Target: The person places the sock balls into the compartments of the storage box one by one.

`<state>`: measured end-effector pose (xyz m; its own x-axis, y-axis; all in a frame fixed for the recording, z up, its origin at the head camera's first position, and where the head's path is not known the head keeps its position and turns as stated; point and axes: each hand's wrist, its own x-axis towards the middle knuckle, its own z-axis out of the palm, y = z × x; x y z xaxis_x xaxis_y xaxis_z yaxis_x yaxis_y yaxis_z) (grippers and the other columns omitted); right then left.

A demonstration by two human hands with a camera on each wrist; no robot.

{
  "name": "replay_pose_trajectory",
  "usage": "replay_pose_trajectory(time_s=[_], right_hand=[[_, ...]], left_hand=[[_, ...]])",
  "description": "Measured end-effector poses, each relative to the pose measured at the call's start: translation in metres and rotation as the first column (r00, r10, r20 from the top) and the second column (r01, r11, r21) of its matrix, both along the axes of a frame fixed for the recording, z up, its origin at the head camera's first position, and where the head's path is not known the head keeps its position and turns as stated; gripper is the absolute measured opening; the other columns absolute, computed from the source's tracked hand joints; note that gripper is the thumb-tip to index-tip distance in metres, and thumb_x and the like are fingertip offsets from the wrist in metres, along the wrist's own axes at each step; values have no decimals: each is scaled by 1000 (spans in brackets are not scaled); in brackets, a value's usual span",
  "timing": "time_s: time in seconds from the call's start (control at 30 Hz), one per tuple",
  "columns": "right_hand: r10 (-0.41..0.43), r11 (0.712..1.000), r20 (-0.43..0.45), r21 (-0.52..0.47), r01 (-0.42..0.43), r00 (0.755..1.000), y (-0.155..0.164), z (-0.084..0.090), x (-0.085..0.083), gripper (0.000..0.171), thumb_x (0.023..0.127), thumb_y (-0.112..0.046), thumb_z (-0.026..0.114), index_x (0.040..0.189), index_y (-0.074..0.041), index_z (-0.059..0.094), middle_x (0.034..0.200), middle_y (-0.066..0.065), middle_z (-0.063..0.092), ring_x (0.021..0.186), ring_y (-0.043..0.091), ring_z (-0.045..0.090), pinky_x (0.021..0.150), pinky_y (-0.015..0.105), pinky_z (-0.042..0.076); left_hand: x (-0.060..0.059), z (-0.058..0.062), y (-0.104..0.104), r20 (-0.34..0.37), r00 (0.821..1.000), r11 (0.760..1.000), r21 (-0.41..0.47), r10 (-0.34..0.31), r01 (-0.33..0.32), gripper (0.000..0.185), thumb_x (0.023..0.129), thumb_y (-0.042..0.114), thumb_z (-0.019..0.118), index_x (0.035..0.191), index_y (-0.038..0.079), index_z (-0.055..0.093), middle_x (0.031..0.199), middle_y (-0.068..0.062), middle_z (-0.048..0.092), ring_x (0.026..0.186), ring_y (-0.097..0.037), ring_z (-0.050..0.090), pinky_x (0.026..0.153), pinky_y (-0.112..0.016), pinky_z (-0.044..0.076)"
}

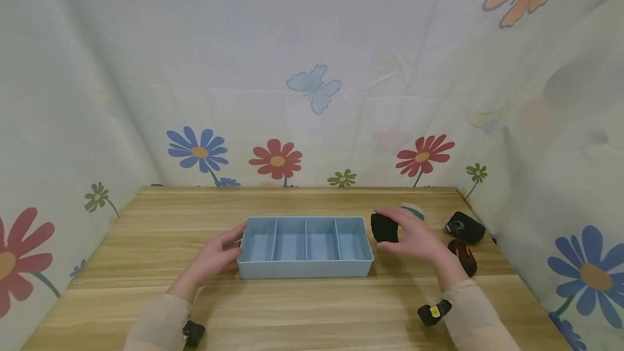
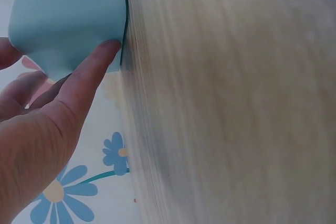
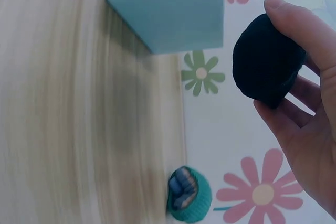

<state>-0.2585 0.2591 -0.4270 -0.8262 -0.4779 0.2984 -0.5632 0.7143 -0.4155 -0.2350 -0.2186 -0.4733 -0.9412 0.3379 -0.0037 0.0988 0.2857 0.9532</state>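
Note:
A light blue box with several compartments (image 1: pixel 306 270) sits on the wooden table, its visible compartments bare. At the box's left end, my left hand (image 1: pixel 216 253) touches the end wall with extended fingers and thumb. The left wrist view has the thumb (image 2: pixel 89 74) lying against that wall, near the tabletop. My right hand (image 1: pixel 414 234) holds a black rolled sock (image 1: pixel 384 228) just beyond the box's right end. In the right wrist view the black sock (image 3: pixel 266 61) is pinched between thumb and fingers, apart from the box (image 3: pixel 168 11).
Behind my right hand lies a green and white rolled sock (image 1: pixel 412 210); its striped inside shows in the right wrist view. Farther right are a black patterned rolled sock (image 1: pixel 465 227) and a dark one with orange marks (image 1: pixel 463 257). A flowered cloth (image 1: pixel 341 123) hangs behind the table.

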Motion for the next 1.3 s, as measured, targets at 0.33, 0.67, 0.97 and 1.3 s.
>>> replay_pose_trajectory(time_s=[0.33, 0.67, 0.97, 1.3], right_hand=[[90, 995, -54, -44, -92, 994, -16, 5, 2, 76, 74, -28, 88, 140, -9, 54, 137, 13, 57, 125, 35, 50, 99, 58, 44], [158, 986, -83, -39, -162, 984, -37, 10, 0, 77, 74, -29, 88, 140, -9, 54, 136, 11, 58, 125, 34, 50, 101, 56, 43], [189, 981, -84, -21, -191, 978, -52, 7, -3, 75, 74, -29, 88, 139, -9, 56, 136, 11, 58, 124, 33, 51, 101, 56, 43], [184, 982, -28, 59, -182, 983, -61, 3, -5, 76, 76, -36, 86, 141, -11, 55, 138, 9, 57, 127, 32, 50, 104, 54, 41]], left_hand=[[1, 1, 1, 5, 1000, 1000, 4, -3, 3, 64, 97, 1, 52, 155, 0, 24, 156, -31, 23, 135, -51, 35, 91, -48, 53], [-2, -1, -1, 4, 1000, 1000, 21, -8, 7, 64, 97, 0, 51, 155, -1, 24, 155, -33, 22, 136, -53, 31, 90, -49, 53], [-1, -1, -1, -4, 1000, 1000, 19, -8, 8, 64, 97, 1, 52, 155, -1, 25, 155, -33, 23, 136, -52, 33, 90, -48, 53], [1, 1, 1, -2, 1000, 1000, -14, 10, -10, 63, 97, 3, 53, 155, 1, 27, 155, -30, 26, 136, -50, 35, 90, -47, 54]])
